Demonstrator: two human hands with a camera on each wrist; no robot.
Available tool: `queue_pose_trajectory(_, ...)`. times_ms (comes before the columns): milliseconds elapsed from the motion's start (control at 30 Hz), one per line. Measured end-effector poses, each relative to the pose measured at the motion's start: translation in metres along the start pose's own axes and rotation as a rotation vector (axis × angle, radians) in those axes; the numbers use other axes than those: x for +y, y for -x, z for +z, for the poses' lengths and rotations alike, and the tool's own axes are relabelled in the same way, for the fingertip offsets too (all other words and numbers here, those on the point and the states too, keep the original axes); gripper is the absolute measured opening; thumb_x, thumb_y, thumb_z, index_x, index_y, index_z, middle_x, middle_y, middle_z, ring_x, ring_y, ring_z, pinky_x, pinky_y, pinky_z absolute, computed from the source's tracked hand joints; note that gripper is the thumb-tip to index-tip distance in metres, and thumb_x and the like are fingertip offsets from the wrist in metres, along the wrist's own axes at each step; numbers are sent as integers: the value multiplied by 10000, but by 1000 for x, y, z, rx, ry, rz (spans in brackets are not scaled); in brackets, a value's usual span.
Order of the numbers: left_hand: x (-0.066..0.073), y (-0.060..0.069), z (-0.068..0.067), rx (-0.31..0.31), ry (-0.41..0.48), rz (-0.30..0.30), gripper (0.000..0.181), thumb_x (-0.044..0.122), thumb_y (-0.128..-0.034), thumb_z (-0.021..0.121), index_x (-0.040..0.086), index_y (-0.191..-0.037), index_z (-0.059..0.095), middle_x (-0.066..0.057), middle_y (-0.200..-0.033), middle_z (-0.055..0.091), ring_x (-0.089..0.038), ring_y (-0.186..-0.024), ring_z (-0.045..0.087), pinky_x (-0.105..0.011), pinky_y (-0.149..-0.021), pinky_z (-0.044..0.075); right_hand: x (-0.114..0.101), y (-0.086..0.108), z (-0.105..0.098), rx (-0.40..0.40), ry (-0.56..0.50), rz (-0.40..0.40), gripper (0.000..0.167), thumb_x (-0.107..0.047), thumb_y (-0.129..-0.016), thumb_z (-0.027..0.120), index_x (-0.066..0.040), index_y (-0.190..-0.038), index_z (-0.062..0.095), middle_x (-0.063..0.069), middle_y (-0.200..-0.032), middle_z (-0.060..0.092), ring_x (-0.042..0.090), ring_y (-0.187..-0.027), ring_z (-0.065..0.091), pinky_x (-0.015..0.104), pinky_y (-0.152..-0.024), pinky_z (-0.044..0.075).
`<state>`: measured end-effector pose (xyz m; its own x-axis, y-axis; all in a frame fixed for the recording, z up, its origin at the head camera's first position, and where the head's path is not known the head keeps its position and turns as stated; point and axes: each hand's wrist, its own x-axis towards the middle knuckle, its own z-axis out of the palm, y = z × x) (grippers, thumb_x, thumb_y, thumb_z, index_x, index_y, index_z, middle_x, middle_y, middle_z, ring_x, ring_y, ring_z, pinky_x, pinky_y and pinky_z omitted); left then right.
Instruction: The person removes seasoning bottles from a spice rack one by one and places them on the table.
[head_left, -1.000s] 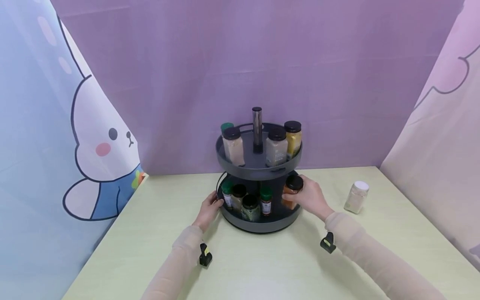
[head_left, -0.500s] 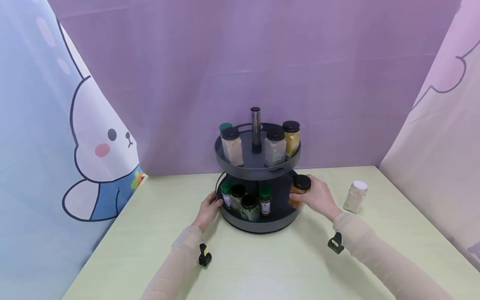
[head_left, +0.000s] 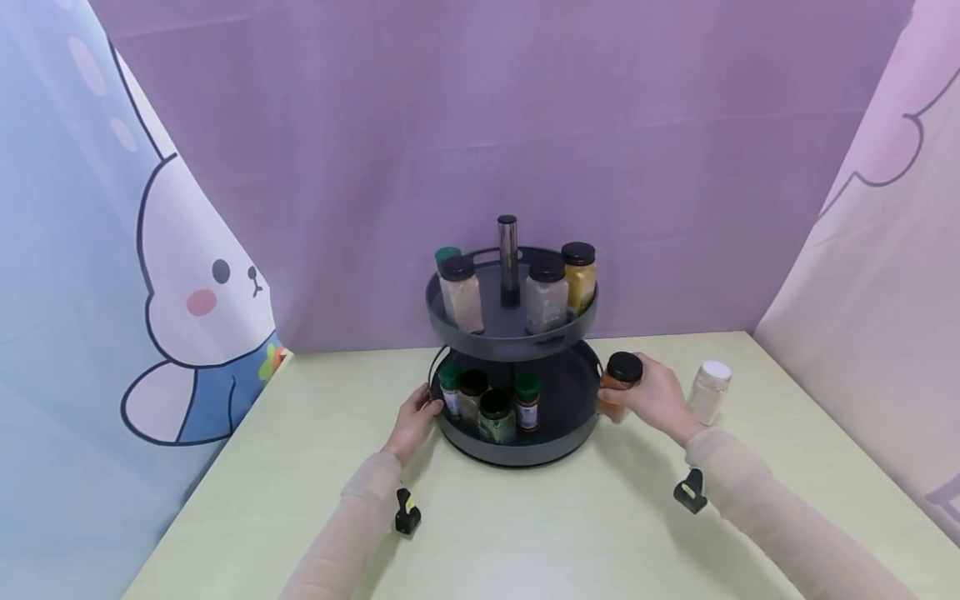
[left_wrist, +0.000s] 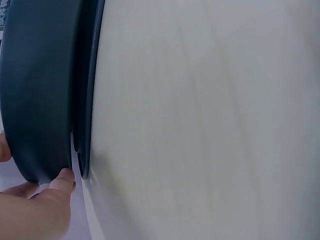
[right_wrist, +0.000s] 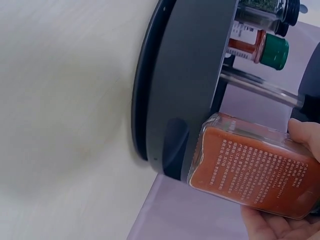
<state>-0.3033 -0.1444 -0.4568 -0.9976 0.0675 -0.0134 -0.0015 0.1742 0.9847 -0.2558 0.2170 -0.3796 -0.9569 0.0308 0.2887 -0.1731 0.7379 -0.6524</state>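
A two-tier dark grey round spice rack point(head_left: 517, 452) stands on the table. My left hand point(head_left: 412, 423) holds the left rim of its lower tray point(left_wrist: 40, 95), thumb and fingers on either side of the wall. Just past the right rim, my right hand point(head_left: 660, 402) grips a spice jar point(head_left: 617, 398) of orange-red powder with a black lid. In the right wrist view, the jar point(right_wrist: 255, 172) is between thumb and fingers, its base close by the tray wall. On the lower tray stand several jars, among them a green-lidded one point(head_left: 527, 402) and a black-lidded one point(head_left: 497, 417).
The upper tray point(head_left: 510, 346) holds several jars, including a yellow one point(head_left: 580, 279), around a metal post point(head_left: 508, 260). A white-lidded jar point(head_left: 708, 393) stands on the table point(head_left: 525, 533) right of my right hand. A purple curtain point(head_left: 360, 167) hangs behind.
My right hand has carried the orange-red spice jar rightward, from above the lower tray out past its right rim. The left hand has stayed at the left rim.
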Motion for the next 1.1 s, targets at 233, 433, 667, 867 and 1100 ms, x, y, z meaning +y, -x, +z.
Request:
queue_pose_trajectory(233, -3, -1, -1, -8, -10, 4, 566, 103, -953, 431, -45, -1435, 175, -278, -1463, 216, -386, -1350, 235, -454, -1099, 280, 10, 3, -6, 0, 5, 22, 491, -297, -694, 778, 5, -1024, 575, 196, -973, 651, 337, -910, 607, 371, -728, 479)
queue_pose_trajectory(433, -4, -2, -1, -6, 2, -7, 565, 104, -953, 434, -37, -1437, 179, -267, -1464, 226, -373, -1349, 249, -449, -1097, 291, 17, 6, -13, -17, -19, 35, 522, -312, -702, 777, 14, -1051, 566, 199, -1000, 643, 323, -930, 598, 336, -730, 465)
queue_pose_trajectory(667, -6, -4, 0, 1, 7, 8, 561, 92, -943, 442, -43, -1430, 198, -269, -1455, 249, -367, -1341, 275, -445, -1095, 295, 28, 9, -18, -1, -14, 38, 514, -309, -706, 779, 23, -1038, 570, 192, -981, 642, 309, -918, 598, 316, -731, 456)
queue_pose_trajectory(867, -4, -3, 0, 2, 6, 9, 557, 94, -945, 438, -42, -1430, 202, -262, -1461, 242, -365, -1352, 250, -443, -1101, 284, 36, 13, -23, 28, -3, 38, 506, -312, -707, 778, 21, -1029, 574, 190, -962, 648, 304, -898, 601, 303, -703, 458)
queue_pose_trajectory(1100, -5, -3, 0, -4, 2, 21, 558, 98, -945, 440, -50, -1427, 202, -273, -1453, 251, -372, -1343, 265, -449, -1100, 282, 45, 18, -28, 15, 1, 67, 508, -318, -718, 766, 22, -1040, 570, 203, -987, 639, 333, -934, 590, 338, -723, 458)
